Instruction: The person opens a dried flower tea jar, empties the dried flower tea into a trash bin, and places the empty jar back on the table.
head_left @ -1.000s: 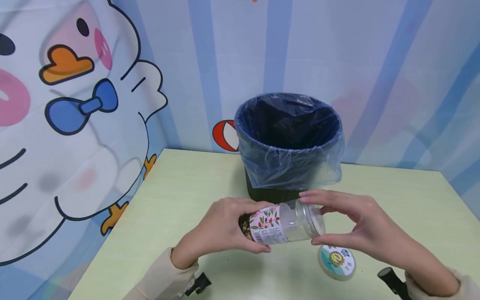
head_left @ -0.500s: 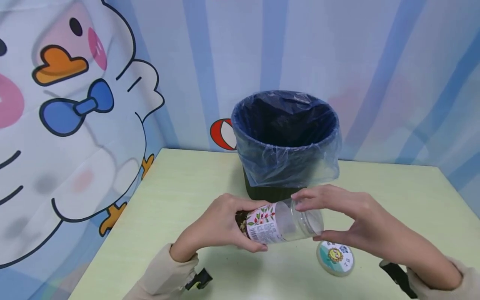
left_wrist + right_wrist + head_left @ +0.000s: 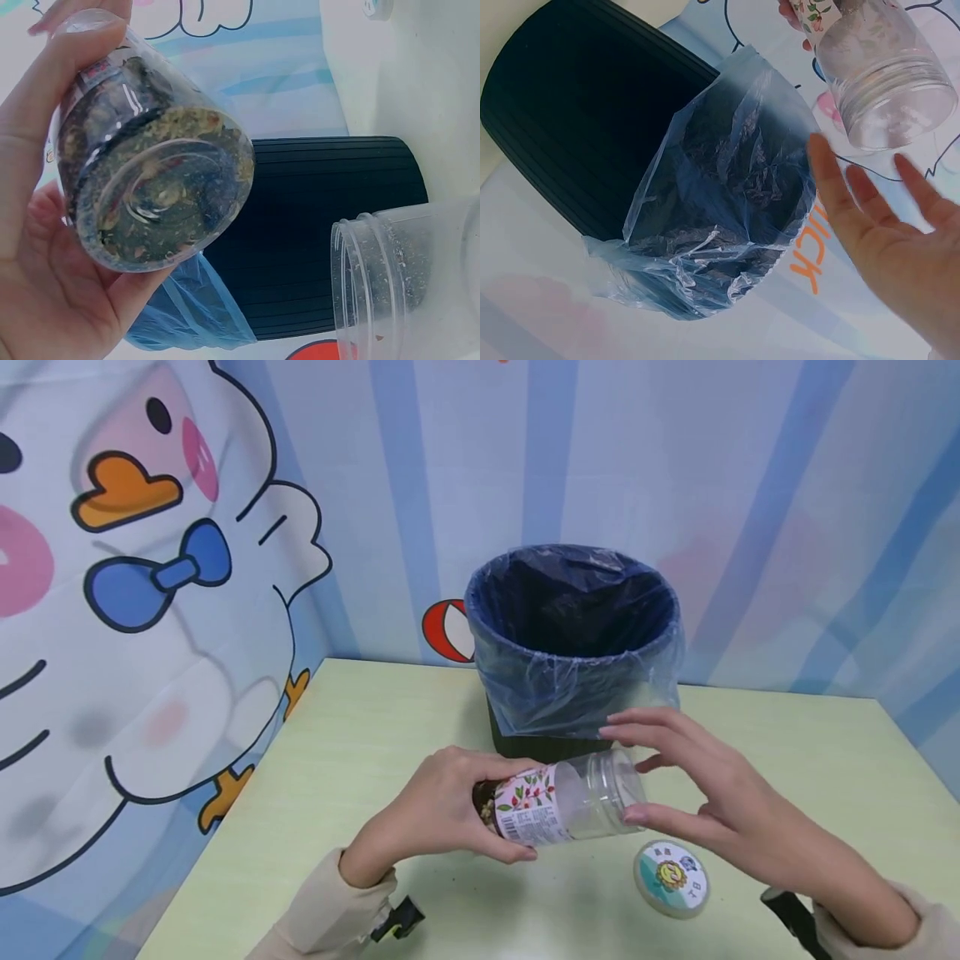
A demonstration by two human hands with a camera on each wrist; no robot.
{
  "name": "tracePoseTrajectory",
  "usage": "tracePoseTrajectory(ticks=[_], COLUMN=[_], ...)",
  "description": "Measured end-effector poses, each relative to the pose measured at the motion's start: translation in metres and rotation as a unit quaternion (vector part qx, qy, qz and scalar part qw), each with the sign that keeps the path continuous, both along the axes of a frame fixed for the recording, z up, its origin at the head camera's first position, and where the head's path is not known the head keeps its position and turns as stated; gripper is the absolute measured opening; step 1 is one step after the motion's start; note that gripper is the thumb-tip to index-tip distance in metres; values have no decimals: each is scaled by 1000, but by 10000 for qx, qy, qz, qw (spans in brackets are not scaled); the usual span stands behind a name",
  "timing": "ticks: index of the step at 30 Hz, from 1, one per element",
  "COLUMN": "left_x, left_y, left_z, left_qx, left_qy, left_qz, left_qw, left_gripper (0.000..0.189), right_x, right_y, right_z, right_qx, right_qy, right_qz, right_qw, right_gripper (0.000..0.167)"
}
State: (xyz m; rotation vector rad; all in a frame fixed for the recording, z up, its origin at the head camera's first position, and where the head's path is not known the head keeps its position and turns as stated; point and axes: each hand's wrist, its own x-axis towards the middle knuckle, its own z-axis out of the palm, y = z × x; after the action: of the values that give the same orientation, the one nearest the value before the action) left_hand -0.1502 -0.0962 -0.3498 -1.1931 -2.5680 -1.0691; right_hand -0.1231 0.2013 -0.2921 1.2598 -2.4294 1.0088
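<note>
My left hand grips a clear jar with a floral label, holding it on its side above the table, mouth to the right. Dark and yellowish dried bits lie at its base end, seen through the bottom in the left wrist view. My right hand is beside the mouth with fingers spread; in the right wrist view [its] fingertips stand apart from the rim. A round white and teal lid with a yellow flower face lies on the table below the jar mouth.
A dark bin with a translucent blue liner stands behind the hands on the pale green table. A second clear jar, specked with crumbs, appears at the left wrist view's lower right. A cartoon-printed cloth hangs behind.
My right hand has let go of the jar's mouth end and spread its fingers, drawing slightly away. The left hand keeps its grip on the jar, which has barely moved.
</note>
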Motion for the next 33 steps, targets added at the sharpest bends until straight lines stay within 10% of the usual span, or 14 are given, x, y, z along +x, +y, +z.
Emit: tracePoseTrajectory(ticks=[10, 26, 33], left_x=[0, 0, 1], left_y=[-1, -3, -3], left_z=[2, 0, 2], left_qx=[-29, -112, -286], left_qy=[176, 207, 230], left_qz=[180, 251, 338], left_qw=[9997, 9994, 9988], left_gripper=[73, 73, 75], right_x=[0, -2, 2], right_y=[-1, 2, -1], right_z=[-3, -4, -6], right_qx=[-292, -460, -334], right_qy=[-334, -689, -595], right_qz=[-691, 410, -520], right_qw=[9966, 9957, 9963], right_gripper=[55, 63, 54])
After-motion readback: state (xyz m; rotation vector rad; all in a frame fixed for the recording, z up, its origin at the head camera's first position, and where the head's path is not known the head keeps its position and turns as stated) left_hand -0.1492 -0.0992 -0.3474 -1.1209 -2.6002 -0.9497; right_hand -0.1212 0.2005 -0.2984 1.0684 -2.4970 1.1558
